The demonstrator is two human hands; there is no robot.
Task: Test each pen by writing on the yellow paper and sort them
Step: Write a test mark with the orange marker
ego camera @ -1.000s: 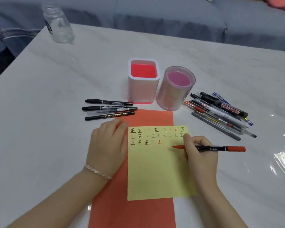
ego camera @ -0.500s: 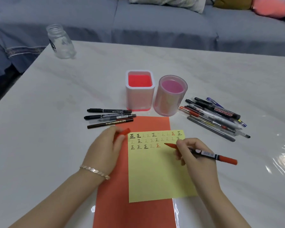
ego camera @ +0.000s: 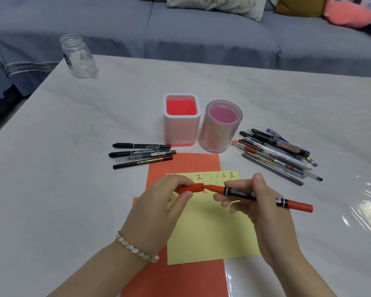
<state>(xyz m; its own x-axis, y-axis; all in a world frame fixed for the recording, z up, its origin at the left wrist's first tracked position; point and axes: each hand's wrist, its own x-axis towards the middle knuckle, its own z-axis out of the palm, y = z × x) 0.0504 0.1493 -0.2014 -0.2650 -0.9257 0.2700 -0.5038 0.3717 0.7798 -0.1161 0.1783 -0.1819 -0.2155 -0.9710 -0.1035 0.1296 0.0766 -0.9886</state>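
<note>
Nearby, square holder (ego camera: 181, 129), round holder (ego camera: 220, 133), pens (ego camera: 274, 151)

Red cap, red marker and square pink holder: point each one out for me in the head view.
red cap (ego camera: 193, 188): head view, on the middle of the cap's side.
red marker (ego camera: 240, 192): head view, on the black labelled barrel.
square pink holder (ego camera: 181, 131): head view, on its front wall.
</note>
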